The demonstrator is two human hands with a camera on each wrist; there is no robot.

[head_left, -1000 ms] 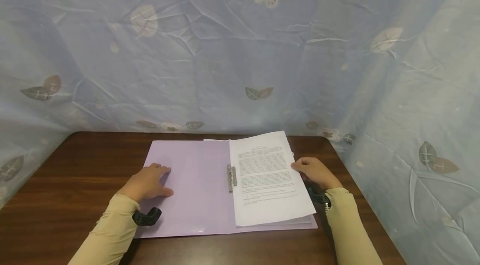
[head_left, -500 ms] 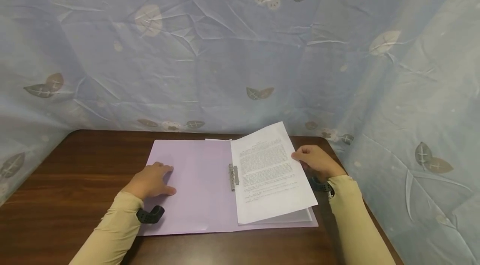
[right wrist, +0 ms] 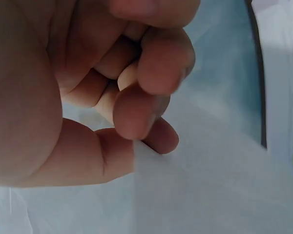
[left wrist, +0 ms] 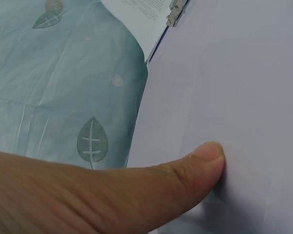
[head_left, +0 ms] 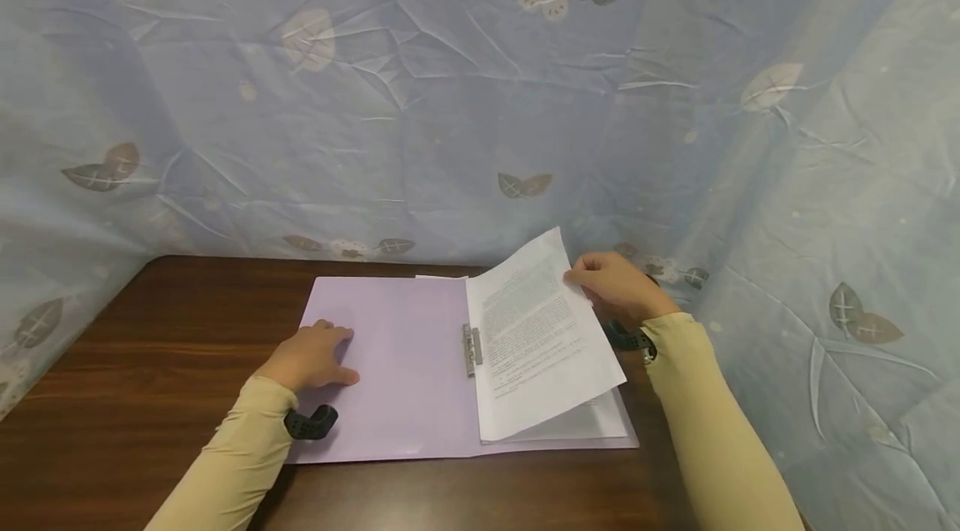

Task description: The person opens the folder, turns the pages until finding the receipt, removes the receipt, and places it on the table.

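Observation:
A lilac folder (head_left: 405, 373) lies spread on the table, with a metal clip (head_left: 472, 350) along its spine. On the folder's right half is a stack of printed pages. My right hand (head_left: 617, 285) pinches the right edge of the top sheet (head_left: 543, 348), which lifts and curves up from the pages (head_left: 592, 423) below it. In the right wrist view, thumb and finger meet on the edge of the sheet (right wrist: 210, 195). My left hand (head_left: 311, 356) rests on the folder's left cover, fingers spread; the left wrist view shows its thumb (left wrist: 185, 175) against the cover.
The dark wooden table (head_left: 150, 364) extends to both sides of the folder. A pale blue curtain (head_left: 420, 122) with leaf and flower prints hangs behind the table and along its sides. Each wrist wears a black band (head_left: 311, 423).
My right hand has moved up and a little left, raising the top sheet's right edge further and baring more of the pages beneath. The left hand stays on the cover.

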